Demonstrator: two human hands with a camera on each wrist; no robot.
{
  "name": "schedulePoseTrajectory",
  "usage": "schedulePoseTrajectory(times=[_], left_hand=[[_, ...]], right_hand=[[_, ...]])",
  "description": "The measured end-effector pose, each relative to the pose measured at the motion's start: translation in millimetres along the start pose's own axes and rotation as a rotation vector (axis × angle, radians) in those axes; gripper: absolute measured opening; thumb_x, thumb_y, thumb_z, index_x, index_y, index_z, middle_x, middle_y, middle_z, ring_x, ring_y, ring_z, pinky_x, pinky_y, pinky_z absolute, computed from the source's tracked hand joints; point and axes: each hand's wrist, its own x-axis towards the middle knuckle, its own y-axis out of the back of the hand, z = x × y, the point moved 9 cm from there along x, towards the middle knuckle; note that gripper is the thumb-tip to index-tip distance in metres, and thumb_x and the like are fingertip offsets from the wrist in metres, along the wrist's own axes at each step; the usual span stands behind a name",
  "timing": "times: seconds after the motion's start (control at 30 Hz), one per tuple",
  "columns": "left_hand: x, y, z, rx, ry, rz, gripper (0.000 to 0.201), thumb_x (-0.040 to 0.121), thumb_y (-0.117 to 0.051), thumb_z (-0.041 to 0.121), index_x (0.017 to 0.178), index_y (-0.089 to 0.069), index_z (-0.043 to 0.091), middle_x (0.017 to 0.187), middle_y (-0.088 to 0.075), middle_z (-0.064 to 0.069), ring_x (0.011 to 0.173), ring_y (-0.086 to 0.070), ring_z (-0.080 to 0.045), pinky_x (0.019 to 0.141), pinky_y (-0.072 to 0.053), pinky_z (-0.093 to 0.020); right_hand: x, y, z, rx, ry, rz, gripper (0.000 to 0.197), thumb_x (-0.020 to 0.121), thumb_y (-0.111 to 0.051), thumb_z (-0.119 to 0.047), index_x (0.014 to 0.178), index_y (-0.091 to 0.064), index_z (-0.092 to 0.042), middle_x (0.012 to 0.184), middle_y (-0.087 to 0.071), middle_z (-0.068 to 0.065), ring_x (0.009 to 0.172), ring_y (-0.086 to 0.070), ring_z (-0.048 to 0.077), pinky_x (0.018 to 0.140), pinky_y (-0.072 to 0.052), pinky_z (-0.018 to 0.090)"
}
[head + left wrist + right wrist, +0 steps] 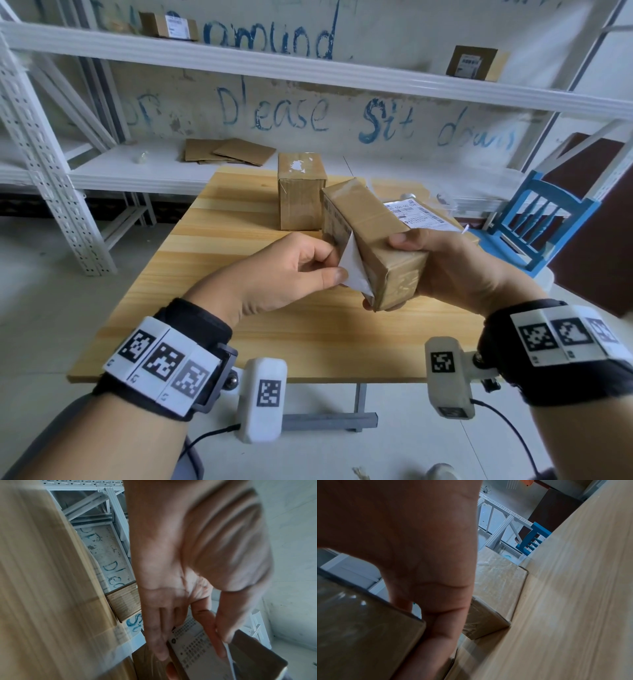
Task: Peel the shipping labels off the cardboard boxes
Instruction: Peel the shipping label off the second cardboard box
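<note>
My right hand [442, 263] grips a long taped cardboard box [380, 240] tilted above the wooden table [212, 301], thumb on its top face. My left hand [305, 263] pinches the loose corner of a white shipping label [354, 267] that is partly peeled from the box's left side. In the left wrist view the label [193, 641] shows its printed face between thumb and forefinger. In the right wrist view my fingers [436, 622] wrap under the box [363, 635]. A second box [301, 192] stands upright behind, with white label scraps on top. A third box with a label [419, 214] lies behind the held one.
White metal shelving [205, 51] runs behind the table, with flat cardboard sheets [229, 150] on the lower shelf and two labelled boxes [474, 63] on the upper one. A blue wooden chair [537, 219] stands at the right of the table.
</note>
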Motion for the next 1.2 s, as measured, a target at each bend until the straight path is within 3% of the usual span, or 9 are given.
schedulePoseTrajectory(times=[0.13, 0.23, 0.4, 0.5, 0.63, 0.8, 1.03, 1.13, 1.2], left_hand=[[2.5, 3.4, 0.4, -0.109, -0.035, 0.038, 0.02, 0.097, -0.066, 0.013, 0.078, -0.073, 0.017, 0.081, -0.068, -0.001, 0.083, -0.061, -0.01, 0.083, -0.051, -0.031], [1.9, 2.7, 4.4, -0.174, -0.051, 0.032, 0.018, 0.091, -0.068, 0.024, 0.075, -0.077, 0.024, 0.079, -0.069, 0.001, 0.081, -0.062, -0.009, 0.08, -0.05, -0.022], [3.4, 1.5, 2.6, -0.16, -0.04, 0.039, 0.015, 0.084, -0.07, 0.035, 0.076, -0.077, 0.024, 0.08, -0.072, -0.003, 0.082, -0.064, -0.012, 0.083, -0.051, -0.028], [5.0, 2.0, 1.0, -0.146, -0.028, 0.058, 0.014, 0.082, -0.071, 0.038, 0.072, -0.078, 0.03, 0.079, -0.073, 0.0, 0.082, -0.065, -0.012, 0.085, -0.051, -0.032], [5.8, 4.0, 1.0, -0.158, -0.044, 0.081, 0.016, 0.081, -0.072, 0.037, 0.067, -0.075, 0.031, 0.077, -0.073, 0.0, 0.081, -0.065, -0.012, 0.083, -0.051, -0.028], [6.5, -1.9, -0.1, -0.269, -0.028, 0.051, 0.015, 0.084, -0.07, 0.03, 0.077, -0.076, 0.019, 0.082, -0.07, -0.004, 0.086, -0.066, -0.019, 0.091, -0.057, -0.037], [5.4, -1.0, -0.7, -0.362, -0.01, 0.072, 0.019, 0.084, -0.068, 0.028, 0.087, -0.076, 0.011, 0.092, -0.073, -0.003, 0.092, -0.068, -0.012, 0.098, -0.057, -0.045], [5.5, 0.9, -1.6, -0.367, -0.013, 0.088, 0.02, 0.084, -0.073, 0.035, 0.081, -0.078, 0.016, 0.094, -0.074, -0.008, 0.093, -0.069, -0.014, 0.098, -0.056, -0.046], [5.5, 1.8, -3.4, -0.364, -0.011, 0.083, 0.042, 0.082, -0.076, 0.049, 0.09, -0.078, 0.008, 0.106, -0.074, -0.017, 0.103, -0.071, -0.024, 0.1, -0.056, -0.047]], right_hand=[[-0.5, 0.8, -1.8, 0.002, 0.001, 0.022, 0.031, 0.083, -0.056, -0.035, 0.1, -0.082, -0.028, 0.098, -0.073, 0.016, 0.082, -0.071, 0.04, 0.066, -0.052, 0.037], [-1.9, 3.6, -3.5, -0.007, 0.019, 0.049, 0.031, 0.084, -0.056, -0.036, 0.099, -0.082, -0.026, 0.099, -0.069, 0.021, 0.083, -0.07, 0.043, 0.065, -0.049, 0.036], [-3.3, 7.7, -3.3, -0.026, 0.053, 0.101, 0.032, 0.084, -0.063, -0.036, 0.105, -0.079, -0.019, 0.109, -0.067, 0.031, 0.09, -0.067, 0.047, 0.086, -0.04, 0.058], [-2.8, 8.8, -1.9, -0.053, 0.054, 0.111, 0.046, 0.077, -0.069, -0.04, 0.11, -0.073, -0.008, 0.106, -0.064, 0.039, 0.088, -0.067, 0.048, 0.075, -0.042, 0.049], [-1.8, 7.6, -3.6, -0.061, 0.068, 0.107, 0.044, 0.077, -0.069, -0.04, 0.109, -0.067, -0.01, 0.088, -0.066, 0.02, 0.077, -0.067, 0.039, 0.054, -0.035, 0.031], [-2.1, 5.0, -5.6, -0.034, 0.091, 0.094, 0.033, 0.082, -0.062, -0.034, 0.104, -0.066, -0.009, 0.078, -0.067, 0.009, 0.062, -0.066, 0.021, 0.049, -0.043, 0.026], [-2.4, 5.9, -4.2, -0.005, 0.076, 0.121, 0.042, 0.085, -0.06, -0.038, 0.115, -0.069, -0.01, 0.094, -0.069, 0.018, 0.08, -0.068, 0.036, 0.06, -0.052, 0.033], [-3.3, 5.7, -4.1, 0.039, 0.08, 0.104, 0.038, 0.086, -0.058, -0.036, 0.114, -0.069, -0.012, 0.091, -0.07, 0.013, 0.074, -0.069, 0.03, 0.055, -0.052, 0.029], [-4.4, 4.5, -4.4, 0.067, 0.084, 0.085, 0.034, 0.087, -0.057, -0.034, 0.111, -0.072, -0.015, 0.09, -0.071, 0.01, 0.072, -0.07, 0.026, 0.055, -0.054, 0.027]])
